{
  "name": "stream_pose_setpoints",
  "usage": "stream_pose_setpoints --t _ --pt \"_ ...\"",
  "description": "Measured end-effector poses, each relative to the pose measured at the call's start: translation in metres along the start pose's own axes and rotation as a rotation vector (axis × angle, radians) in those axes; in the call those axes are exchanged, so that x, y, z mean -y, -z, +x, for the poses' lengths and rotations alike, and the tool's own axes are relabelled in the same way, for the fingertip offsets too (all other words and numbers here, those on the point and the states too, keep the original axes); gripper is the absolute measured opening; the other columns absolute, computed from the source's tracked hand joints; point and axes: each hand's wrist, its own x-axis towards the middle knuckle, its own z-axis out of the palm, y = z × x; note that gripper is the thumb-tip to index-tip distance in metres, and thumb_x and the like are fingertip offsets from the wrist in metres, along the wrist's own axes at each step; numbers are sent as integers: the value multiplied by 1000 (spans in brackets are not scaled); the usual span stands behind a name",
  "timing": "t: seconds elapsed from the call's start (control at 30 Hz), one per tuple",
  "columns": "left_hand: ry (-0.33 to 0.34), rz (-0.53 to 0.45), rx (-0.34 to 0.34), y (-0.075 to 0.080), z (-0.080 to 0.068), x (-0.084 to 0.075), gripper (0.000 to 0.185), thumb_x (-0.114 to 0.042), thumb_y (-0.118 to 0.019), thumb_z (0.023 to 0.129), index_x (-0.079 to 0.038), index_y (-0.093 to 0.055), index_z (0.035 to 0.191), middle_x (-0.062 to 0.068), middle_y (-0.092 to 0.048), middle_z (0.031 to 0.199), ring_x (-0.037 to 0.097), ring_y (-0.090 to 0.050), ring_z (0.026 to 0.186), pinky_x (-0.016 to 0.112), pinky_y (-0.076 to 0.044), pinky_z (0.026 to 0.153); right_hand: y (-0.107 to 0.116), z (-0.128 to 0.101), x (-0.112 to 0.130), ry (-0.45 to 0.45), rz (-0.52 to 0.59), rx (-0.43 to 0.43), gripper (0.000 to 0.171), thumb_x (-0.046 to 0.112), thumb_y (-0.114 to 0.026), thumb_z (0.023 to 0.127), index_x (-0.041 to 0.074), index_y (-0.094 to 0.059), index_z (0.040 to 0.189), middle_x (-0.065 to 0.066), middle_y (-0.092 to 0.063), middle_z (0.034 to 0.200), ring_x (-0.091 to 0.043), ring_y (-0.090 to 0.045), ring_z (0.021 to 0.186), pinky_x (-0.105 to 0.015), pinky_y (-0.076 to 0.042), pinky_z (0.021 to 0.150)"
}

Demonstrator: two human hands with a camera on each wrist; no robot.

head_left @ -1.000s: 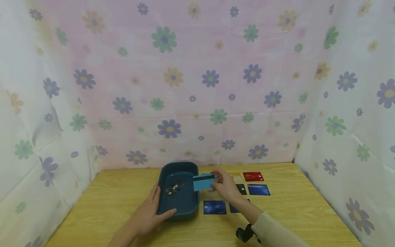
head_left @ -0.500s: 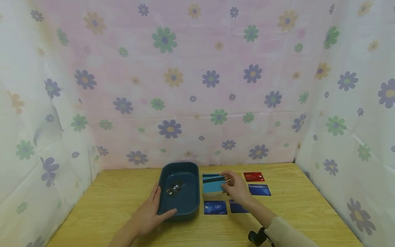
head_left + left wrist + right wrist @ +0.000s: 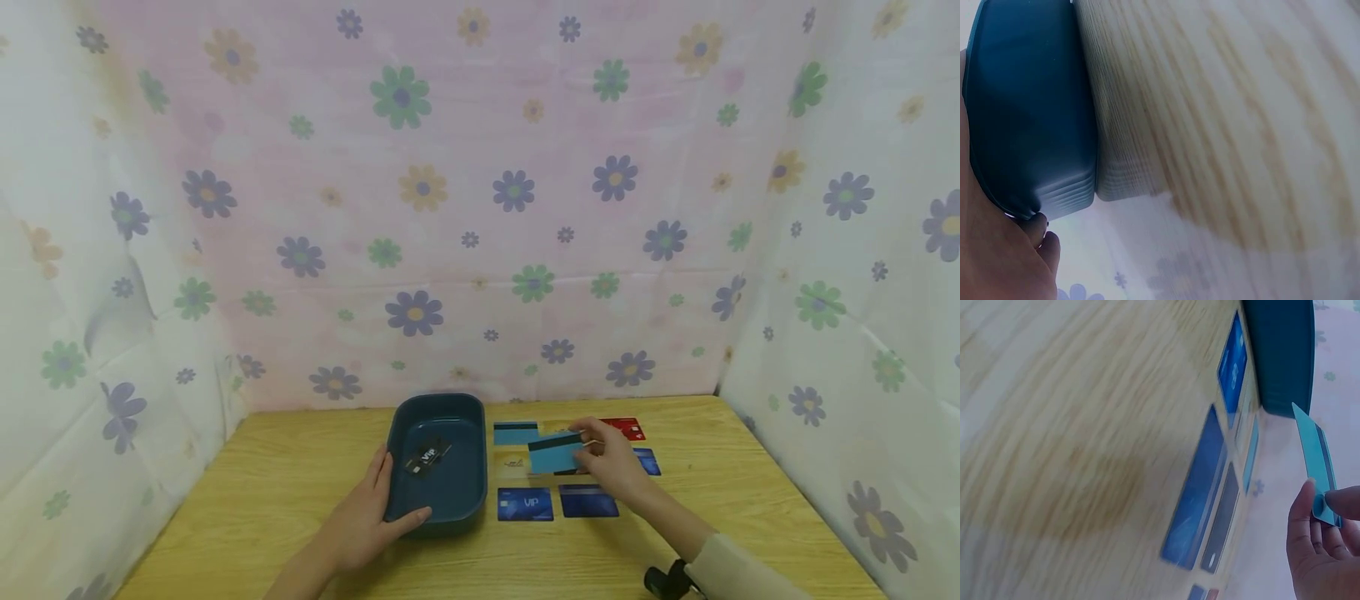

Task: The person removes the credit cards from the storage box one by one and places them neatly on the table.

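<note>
My right hand (image 3: 611, 462) pinches a light blue card (image 3: 553, 453) with a black stripe by its right end, thumb on one face and fingers on the other. The card is held above the rows of cards and partly covers some of them. My left hand (image 3: 360, 517) holds the dark blue tray (image 3: 472, 512) at its left side and near corner, with the thumb over the near rim. Inside the tray lies a black VIP card (image 3: 427, 456). In the right wrist view the held card (image 3: 1315, 456) is tilted, seen nearly edge-on.
On the wooden table (image 3: 735, 500), right of the tray, lie a second light blue card (image 3: 514, 433), a pale gold card (image 3: 513, 464), a blue VIP card (image 3: 525, 504), a dark blue card (image 3: 588, 502), a red card (image 3: 630, 428) and another blue card (image 3: 649, 462). Flowered cloth (image 3: 480, 208) surrounds the table.
My right hand has carried the light blue card rightward, from beside the tray's rim to over the middle cards. The other light blue card is now uncovered. My left hand stays on the tray.
</note>
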Motion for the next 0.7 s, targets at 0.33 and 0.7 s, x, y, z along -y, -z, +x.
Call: stream_pose_setpoints --t 0.33,0.7 --pt "-13 8 -9 -2 0 2 120 -79 -55 88 2 -9 162 17 5 171 48 -26 150 64 -34 114 30 -15 -15 10 -152 -14 33 -10 -65 92 -6 -63 124 -17 -61 110 -25 -65 92 -30 -59 71" --pt "3 12 -22 -1 -1 1 120 -80 -56 87 -1 -7 163 17 1 171 46 -29 149 63 -36 113 71 -29 -38 -94 -158 19 36 -8 -65 91 -11 -58 127 -17 -62 110 -25 -63 95 -36 -60 70"
